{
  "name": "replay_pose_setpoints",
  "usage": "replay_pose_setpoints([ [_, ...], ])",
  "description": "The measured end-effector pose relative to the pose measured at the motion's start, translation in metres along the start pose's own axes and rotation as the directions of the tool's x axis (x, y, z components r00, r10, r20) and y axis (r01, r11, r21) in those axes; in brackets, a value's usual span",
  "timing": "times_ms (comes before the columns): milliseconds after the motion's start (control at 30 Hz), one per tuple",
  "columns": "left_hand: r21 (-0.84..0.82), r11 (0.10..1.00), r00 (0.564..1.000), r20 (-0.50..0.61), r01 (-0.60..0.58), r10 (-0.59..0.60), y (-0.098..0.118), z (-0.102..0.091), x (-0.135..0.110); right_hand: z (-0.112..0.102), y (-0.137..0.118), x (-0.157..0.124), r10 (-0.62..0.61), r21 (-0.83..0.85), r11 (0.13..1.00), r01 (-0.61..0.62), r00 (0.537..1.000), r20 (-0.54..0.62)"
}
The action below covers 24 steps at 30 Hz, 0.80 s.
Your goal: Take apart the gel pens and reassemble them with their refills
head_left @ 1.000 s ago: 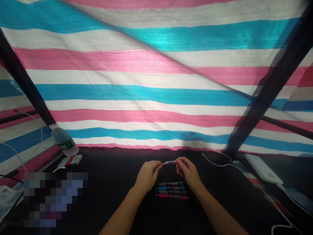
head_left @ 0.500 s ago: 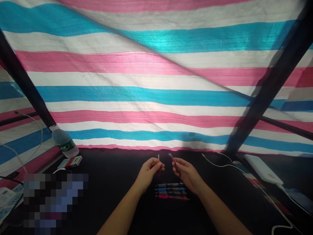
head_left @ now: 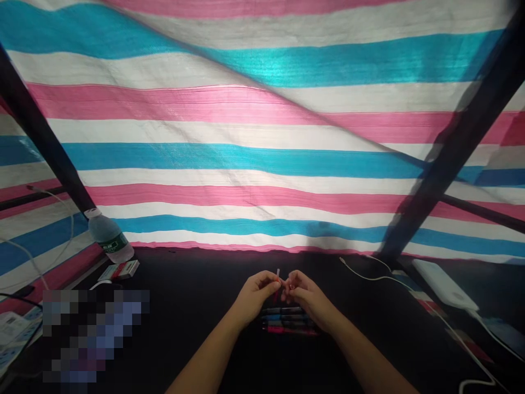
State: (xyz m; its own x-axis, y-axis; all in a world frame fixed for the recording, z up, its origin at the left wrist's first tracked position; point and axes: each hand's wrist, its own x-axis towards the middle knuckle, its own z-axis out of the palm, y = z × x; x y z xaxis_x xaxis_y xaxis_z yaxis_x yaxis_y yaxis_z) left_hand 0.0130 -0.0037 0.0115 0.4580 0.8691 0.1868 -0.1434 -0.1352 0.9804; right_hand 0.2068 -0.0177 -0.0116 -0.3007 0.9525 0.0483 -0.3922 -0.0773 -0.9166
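Four pens lie side by side just nearer than the hands. The left hand pinches a slim clear-tipped red pen part; the right hand, fingers curled, grips a small red piece, mostly hidden. Beyond both hangs striped tarpaulin.

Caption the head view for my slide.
Left hand pinches a pale-tipped piece beside the right hand; pens lie side by side.

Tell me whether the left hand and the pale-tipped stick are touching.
Touching. The head view shows the left hand pinching the pale-tipped stick between thumb and fingers, its pale end poking up above them.
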Motion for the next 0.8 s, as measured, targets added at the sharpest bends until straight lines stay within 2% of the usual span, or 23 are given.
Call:
replay_pose_setpoints([
  [100, 0.004, 1.0, 1.0, -0.021, 0.016, -0.016, -0.006, -0.003, 0.001, -0.001, -0.001, 0.001, -0.018, 0.099, 0.995, 0.018, 1.0, 0.001],
  [167, 0.052, 0.999, 0.999, -0.042, 0.016, -0.014, -0.008, -0.005, 0.001, -0.002, -0.003, 0.002, -0.072, 0.051, 0.996, 0.072, 0.997, -0.01],
  [267, 0.285, 0.957, 0.994, -0.07, -0.054, 0.078, -0.005, -0.007, -0.002, -0.004, -0.006, 0.003, -0.15, -0.138, 0.98, 0.14, 0.987, -0.062],
  [367, 0.508, 0.847, 0.979, -0.038, -0.156, 0.203, 0.0, -0.007, -0.005, -0.005, -0.008, 0.001, -0.252, -0.386, 0.902, 0.194, 0.962, -0.103],
  [433, 0.593, 0.78, 0.969, -0.004, -0.198, 0.249, 0.002, -0.006, -0.006, -0.004, -0.009, -0.001, -0.313, -0.526, 0.82, 0.226, 0.946, -0.082],
  [533, 0.68, 0.7, 0.964, 0.035, -0.217, 0.265, 0.002, -0.006, -0.007, -0.001, -0.01, -0.006, -0.355, -0.599, 0.759, 0.256, 0.933, -0.052],
  [600, 0.695, 0.685, 0.964, 0.043, -0.219, 0.263, 0.001, -0.006, -0.007, -0.001, -0.009, -0.008, -0.353, -0.598, 0.76, 0.254, 0.934, -0.052],
  [667, 0.67, 0.712, 0.965, 0.029, -0.211, 0.259, 0.001, -0.006, -0.007, -0.004, -0.007, -0.007, -0.319, -0.537, 0.81, 0.236, 0.945, -0.067],
  [800, 0.567, 0.816, 0.98, -0.076, -0.111, 0.186, -0.001, -0.003, -0.006, -0.013, 0.003, 0.002, -0.228, -0.235, 0.95, 0.204, 0.97, -0.081],
])
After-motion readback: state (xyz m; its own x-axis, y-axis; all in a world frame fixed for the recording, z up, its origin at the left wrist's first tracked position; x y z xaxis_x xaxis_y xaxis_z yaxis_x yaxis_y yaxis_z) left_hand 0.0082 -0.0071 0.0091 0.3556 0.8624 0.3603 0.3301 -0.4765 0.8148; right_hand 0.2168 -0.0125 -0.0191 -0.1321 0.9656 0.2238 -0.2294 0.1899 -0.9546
